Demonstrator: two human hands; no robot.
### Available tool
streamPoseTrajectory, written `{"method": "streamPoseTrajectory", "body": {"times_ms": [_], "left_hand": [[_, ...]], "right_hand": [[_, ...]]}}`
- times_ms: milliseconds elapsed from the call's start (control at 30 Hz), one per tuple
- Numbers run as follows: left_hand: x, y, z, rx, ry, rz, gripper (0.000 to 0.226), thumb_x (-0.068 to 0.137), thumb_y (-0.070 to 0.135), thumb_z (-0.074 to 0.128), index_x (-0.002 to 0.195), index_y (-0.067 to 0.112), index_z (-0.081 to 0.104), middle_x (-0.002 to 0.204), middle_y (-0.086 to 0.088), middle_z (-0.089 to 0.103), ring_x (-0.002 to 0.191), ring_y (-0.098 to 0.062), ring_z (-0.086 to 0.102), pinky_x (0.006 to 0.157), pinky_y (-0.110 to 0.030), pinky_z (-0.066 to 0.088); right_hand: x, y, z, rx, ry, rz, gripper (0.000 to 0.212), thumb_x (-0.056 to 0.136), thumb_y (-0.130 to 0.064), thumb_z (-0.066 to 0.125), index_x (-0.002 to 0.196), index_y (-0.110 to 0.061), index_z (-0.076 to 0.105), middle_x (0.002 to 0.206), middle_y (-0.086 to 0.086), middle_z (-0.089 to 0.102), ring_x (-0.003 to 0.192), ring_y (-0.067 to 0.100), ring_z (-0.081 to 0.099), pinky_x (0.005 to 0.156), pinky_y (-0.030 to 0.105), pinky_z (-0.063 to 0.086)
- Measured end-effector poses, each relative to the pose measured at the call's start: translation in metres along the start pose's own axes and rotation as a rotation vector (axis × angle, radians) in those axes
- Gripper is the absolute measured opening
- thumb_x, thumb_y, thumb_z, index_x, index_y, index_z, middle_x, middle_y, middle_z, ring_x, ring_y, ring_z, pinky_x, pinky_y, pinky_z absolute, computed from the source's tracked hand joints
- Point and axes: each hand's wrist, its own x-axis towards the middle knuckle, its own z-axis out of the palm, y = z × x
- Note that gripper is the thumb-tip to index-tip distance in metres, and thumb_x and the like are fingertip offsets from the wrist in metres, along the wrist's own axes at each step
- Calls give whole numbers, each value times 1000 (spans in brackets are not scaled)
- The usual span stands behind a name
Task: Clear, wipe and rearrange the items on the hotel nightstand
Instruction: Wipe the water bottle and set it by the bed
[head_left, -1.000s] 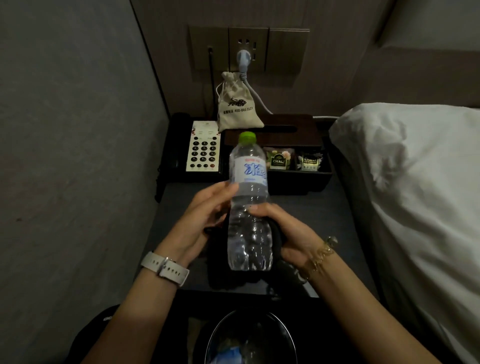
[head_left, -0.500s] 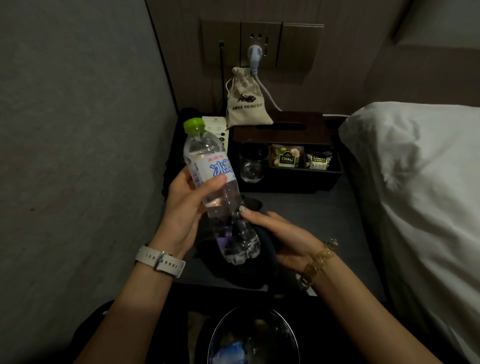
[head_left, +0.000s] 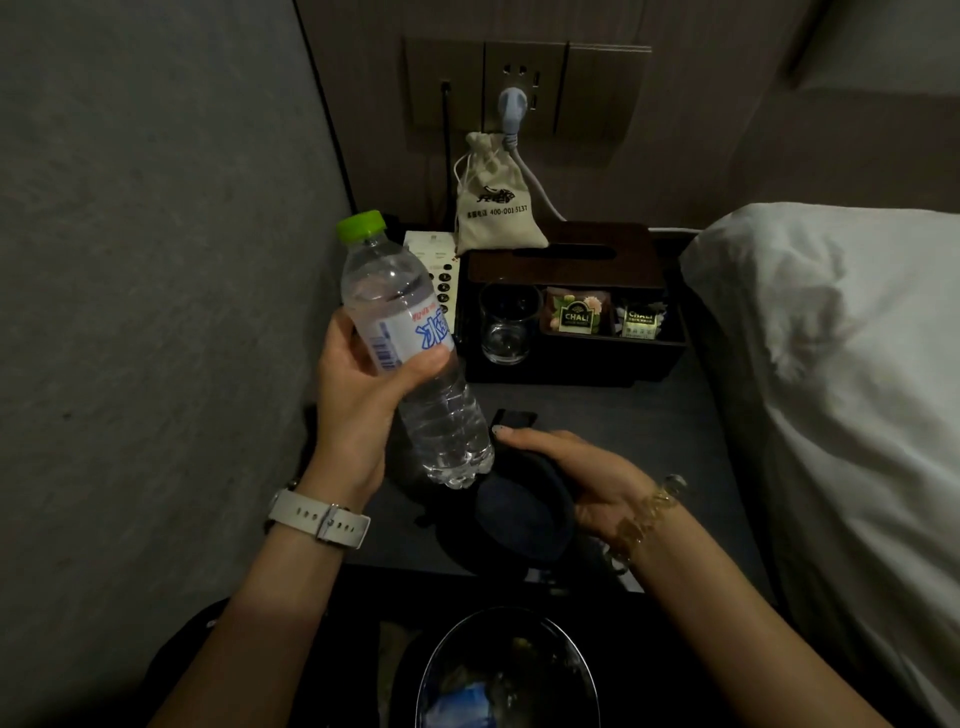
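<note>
Bottle (head_left: 410, 353), clear plastic, green cap, water inside: held in the air above the left front of the nightstand (head_left: 649, 415), tilted with the cap toward the wall. It is grasped about the label by the left hand (head_left: 358, 405), thumb over the front, fingers wrapped behind.

Cloth (head_left: 524, 509), dark, bunched: gripped in the right hand (head_left: 582, 483), which is closed over it just beside the bottle's base; whether cloth and base touch cannot be told.

Tray (head_left: 571, 371), dark, at the back of the nightstand: a drinking glass (head_left: 506, 327) and two tea sachets (head_left: 576, 314) are kept in it, with a tissue box (head_left: 566, 254) behind. A drawstring pouch (head_left: 493, 208) is propped beside the box, under a plugged-in cable (head_left: 514, 111). A telephone keypad (head_left: 441, 270) is partly hidden by the bottle.

Bin (head_left: 509, 670), below the near edge, holding some rubbish.

Stage, as judged: wiping of items, surface not yet fully cleared.

Risks, as judged: the smooth tilted bottle could slip from a one-handed hold and drop toward the bin or onto the surface. A careless swing rearward could strike the glass or keypad, both near. The cloth could snag the cable if carried to the back.
</note>
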Motion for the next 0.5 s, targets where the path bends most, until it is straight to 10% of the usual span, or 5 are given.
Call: {"method": "streamPoseTrajectory", "body": {"times_ms": [267, 500], "left_hand": [[3, 2, -8, -166, 70, -111, 69, 68, 16, 79, 130, 6, 50, 105, -1, 69, 97, -16, 68, 84, -32, 58], [1, -4, -5, -215, -67, -226, 49, 75, 17, 74, 120, 8, 57, 114, -15, 67, 102, -26, 66, 87, -39, 56]], "right_hand": [[1, -10, -8, -186, 214, -146, 14, 89, -18, 66, 94, -4, 67, 80, 9, 74, 66, 16, 71, 57, 26, 57], [4, -9, -12, -673, 433, -353, 29, 92, -28, 62, 113, -8, 65, 104, 5, 67, 99, 18, 63, 87, 34, 52]]}}
